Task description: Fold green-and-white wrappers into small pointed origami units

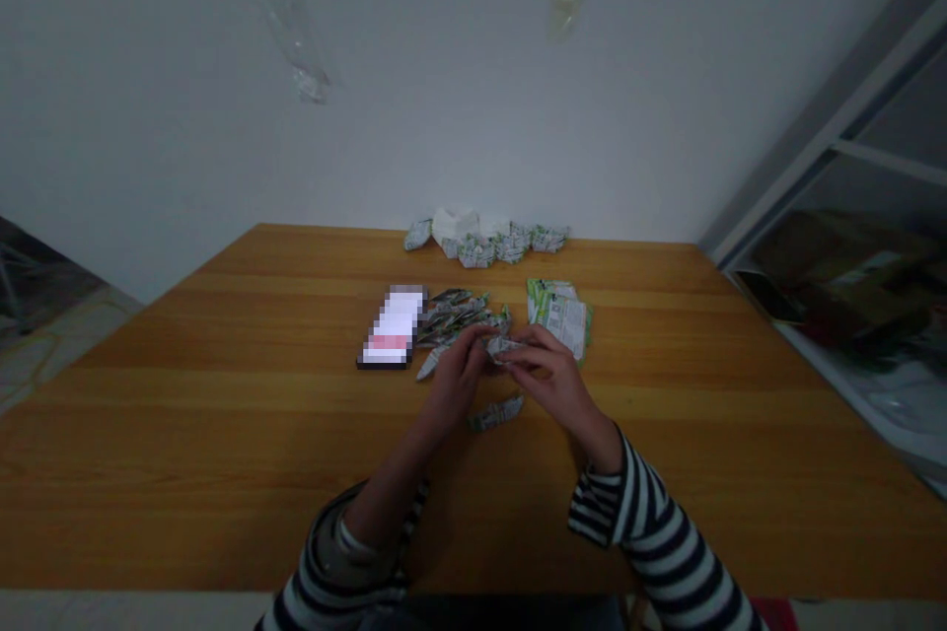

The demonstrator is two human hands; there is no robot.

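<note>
A folded wrapper (501, 347) lies between the fingertips, its long side going left to right. The left hand (457, 380) and right hand (551, 383) both pinch it tight — neither hand is nearer. Another folded strip (495, 412) lies just below the fingers.
</note>
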